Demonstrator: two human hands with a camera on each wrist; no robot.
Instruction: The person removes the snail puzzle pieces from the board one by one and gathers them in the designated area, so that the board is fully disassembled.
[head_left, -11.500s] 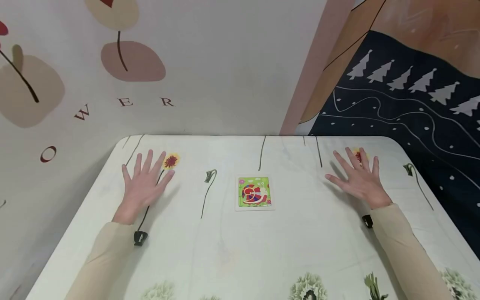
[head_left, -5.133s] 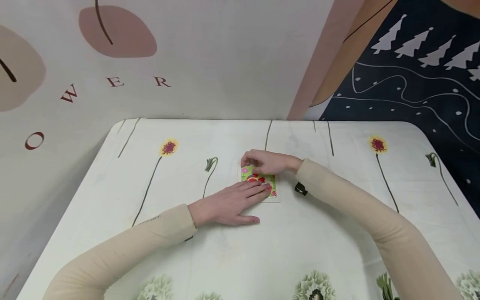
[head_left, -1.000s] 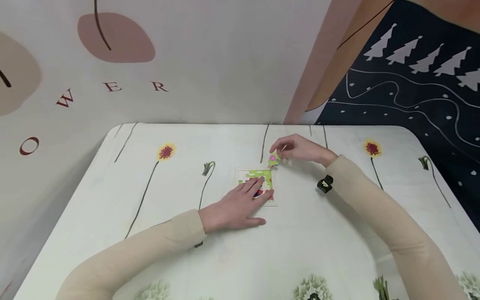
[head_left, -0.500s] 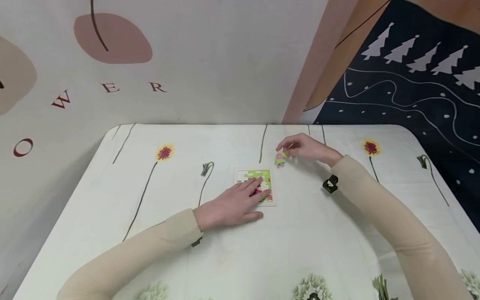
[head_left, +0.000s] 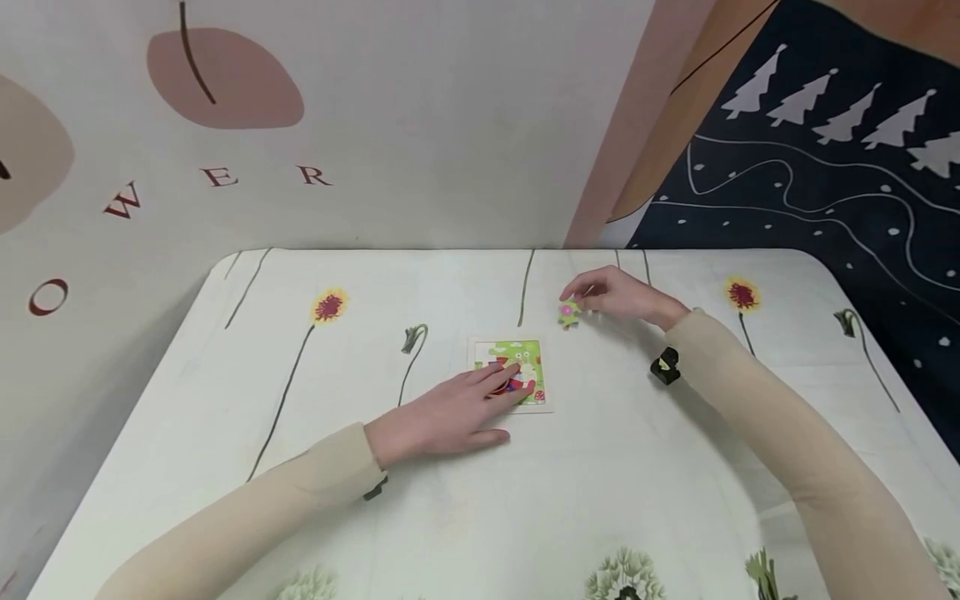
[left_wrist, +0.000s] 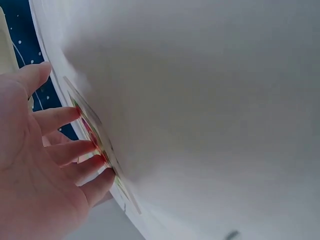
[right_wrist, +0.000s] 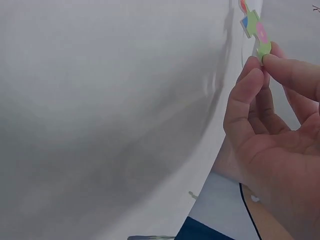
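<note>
Beige sleeves [head_left: 780, 425], black wrist cameras [head_left: 665, 367]

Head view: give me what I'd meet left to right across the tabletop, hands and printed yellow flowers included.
Left yellow flower, left hand, puzzle board, puzzle piece, right hand, right yellow flower.

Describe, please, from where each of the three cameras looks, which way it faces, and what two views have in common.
Head: worn on the head, faces forward and down at the table and puzzle; left hand, right hand and sleeves show.
Left wrist: worn there, faces past the left hand toward the puzzle, seen nearly edge-on; that hand's palm side shows.
Right wrist: worn there, faces toward the puzzle piece pinched by the right hand, whose palm side shows.
Shared: head and right wrist both show the pinched puzzle piece.
</note>
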